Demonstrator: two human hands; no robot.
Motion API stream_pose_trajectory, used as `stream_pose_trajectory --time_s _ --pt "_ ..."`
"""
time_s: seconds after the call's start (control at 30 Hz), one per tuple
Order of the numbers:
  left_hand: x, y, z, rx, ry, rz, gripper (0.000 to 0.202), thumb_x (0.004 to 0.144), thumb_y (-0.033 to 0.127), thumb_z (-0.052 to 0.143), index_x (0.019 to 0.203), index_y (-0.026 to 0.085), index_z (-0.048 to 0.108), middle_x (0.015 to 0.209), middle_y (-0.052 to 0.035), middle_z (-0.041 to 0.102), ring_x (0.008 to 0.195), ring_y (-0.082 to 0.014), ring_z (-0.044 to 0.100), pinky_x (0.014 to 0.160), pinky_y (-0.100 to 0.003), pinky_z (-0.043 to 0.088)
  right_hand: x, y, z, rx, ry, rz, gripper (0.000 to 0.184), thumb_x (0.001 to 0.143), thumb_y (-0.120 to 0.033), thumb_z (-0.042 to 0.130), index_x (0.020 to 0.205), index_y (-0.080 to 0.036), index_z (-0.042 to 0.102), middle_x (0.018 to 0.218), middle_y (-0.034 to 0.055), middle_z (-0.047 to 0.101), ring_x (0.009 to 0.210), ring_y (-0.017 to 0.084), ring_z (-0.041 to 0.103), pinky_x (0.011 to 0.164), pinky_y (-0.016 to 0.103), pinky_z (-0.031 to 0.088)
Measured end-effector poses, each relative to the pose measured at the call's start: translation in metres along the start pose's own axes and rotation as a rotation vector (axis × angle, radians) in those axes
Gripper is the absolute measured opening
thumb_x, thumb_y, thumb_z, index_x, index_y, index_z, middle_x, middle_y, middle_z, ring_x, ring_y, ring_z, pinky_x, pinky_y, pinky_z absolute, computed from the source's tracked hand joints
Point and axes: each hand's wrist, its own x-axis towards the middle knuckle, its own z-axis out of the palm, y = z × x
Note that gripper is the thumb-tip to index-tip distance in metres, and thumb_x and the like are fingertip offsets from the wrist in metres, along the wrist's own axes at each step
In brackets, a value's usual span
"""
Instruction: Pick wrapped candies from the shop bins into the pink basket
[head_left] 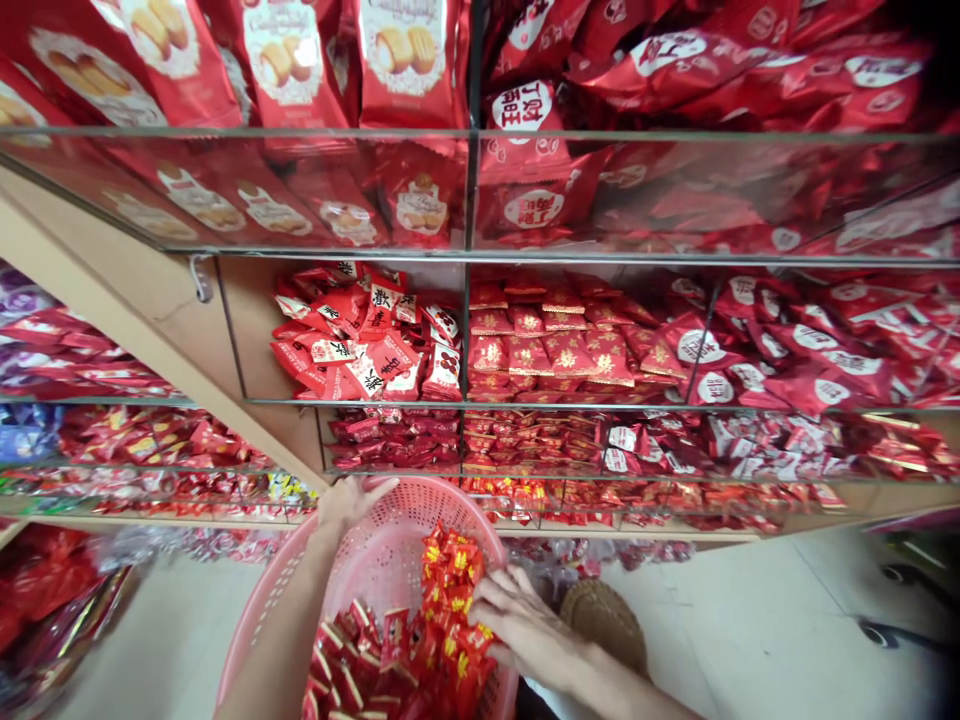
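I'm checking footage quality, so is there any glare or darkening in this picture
Head view: bright glare on a shiny red packet at upper left, hazy reflections across the upper glass panel; head view again: the right edge falls dark.

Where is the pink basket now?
In the head view, the pink basket is low, left of centre, in front of the shelves; the left hand is on its rim, the right hand at red-and-yellow packets.

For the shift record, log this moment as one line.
left hand: on rim of pink basket; right hand: at red-and-yellow packets inside; also inside: other red packets; beyond: stocked shelves
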Motion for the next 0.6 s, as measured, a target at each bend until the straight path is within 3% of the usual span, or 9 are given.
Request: stream_pose_trajectory --time_s 0.17,0.3,0.37,0.47,0.53,0.6 --pt "0.002 -0.004 0.001 0.008 -0.015 0.034 0.073 0.066 0.078 0.033 0.095 0.019 0.066 0.094 -0.0178 0.069 0.096 -0.0348 0.061 0.078 -0.041 0.045 0.000 -0.003 -0.002 0.024 -0.010 0.009 0.038 0.075 -0.037 0.064 0.111 -0.026 0.055 0.112 0.0023 0.052 0.105 0.020 0.042 0.093 0.035 0.028" --pt "0.004 -0.004 0.002 0.018 -0.022 0.044 0.073 0.065 0.079 0.032 0.093 0.021 0.066 0.092 -0.0162 0.069 0.094 -0.0348 0.062 0.078 -0.041 0.045 0.003 0.007 -0.011 0.121 0.188 0.109 0.035 0.079 -0.045 0.058 0.110 -0.029 0.055 0.108 0.0008 0.055 0.103 0.019 0.046 0.094 0.035 0.031" --pt "0.004 -0.004 0.002 0.026 -0.020 0.044 0.072 0.065 0.079 0.032 0.092 0.022 0.067 0.091 -0.0154 0.070 0.094 -0.0343 0.062 0.078 -0.041 0.045 0.007 0.028 -0.013 0.145 0.335 0.168 0.025 0.085 -0.040 0.050 0.105 -0.026 0.057 0.103 0.0015 0.058 0.100 0.017 0.049 0.095 0.036 0.032" --pt "0.004 -0.004 0.002 0.030 -0.014 0.045 0.070 0.066 0.077 0.034 0.094 0.022 0.067 0.093 -0.0145 0.070 0.094 -0.0336 0.062 0.078 -0.039 0.045 0.016 0.077 -0.009 0.135 0.521 0.285 0.024 0.090 -0.035 0.041 0.096 -0.023 0.060 0.094 0.0039 0.061 0.093 0.018 0.054 0.092 0.036 0.036" --pt "0.003 -0.004 0.002 0.032 -0.013 0.044 0.069 0.067 0.076 0.035 0.095 0.022 0.067 0.093 -0.0145 0.070 0.095 -0.0335 0.062 0.079 -0.040 0.045 0.025 0.114 -0.002 0.089 0.549 0.396 0.026 0.090 -0.031 0.037 0.097 -0.021 0.060 0.096 0.0062 0.061 0.095 0.019 0.055 0.088 0.035 0.040" --pt "0.003 -0.003 0.002 0.030 -0.018 0.022 0.068 0.067 0.076 0.036 0.095 0.022 0.067 0.094 -0.0139 0.070 0.096 -0.0326 0.061 0.080 -0.039 0.044 0.036 0.144 0.006 -0.008 0.462 0.521 0.027 0.087 -0.022 0.038 0.106 -0.019 0.058 0.107 0.0080 0.060 0.101 0.019 0.054 0.088 0.032 0.042"
